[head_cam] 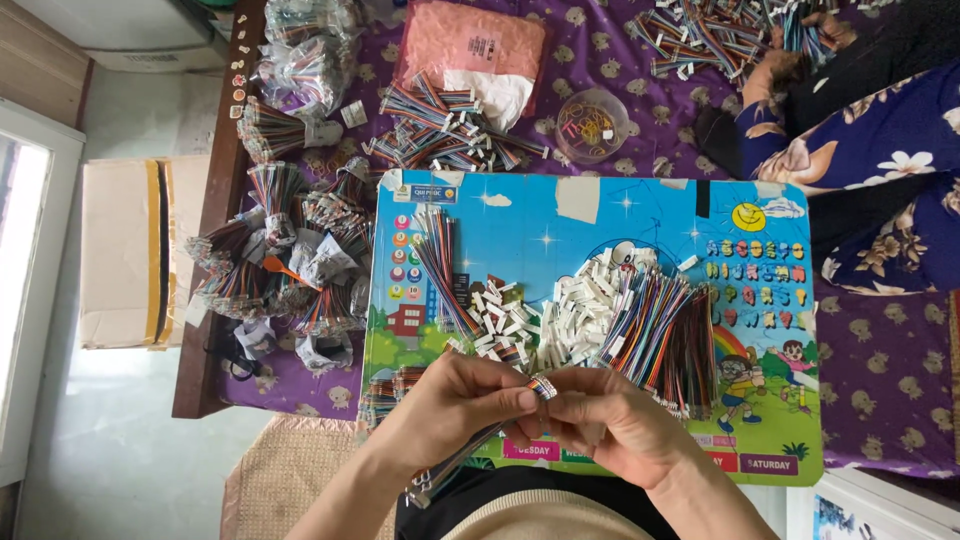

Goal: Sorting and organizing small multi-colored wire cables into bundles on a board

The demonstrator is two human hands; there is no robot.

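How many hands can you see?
4. The person's left hand and right hand pinch a ribbon cable at bottom centre; a co-worker's two hands sort wires top right, partly hidden.

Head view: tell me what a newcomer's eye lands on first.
The bright blue cartoon board at centre, heaped with white connectors and rainbow ribbon cables. Below it, the left hand and right hand pinch one cable's end between them. Bundled cables crowd the purple cloth on the left.
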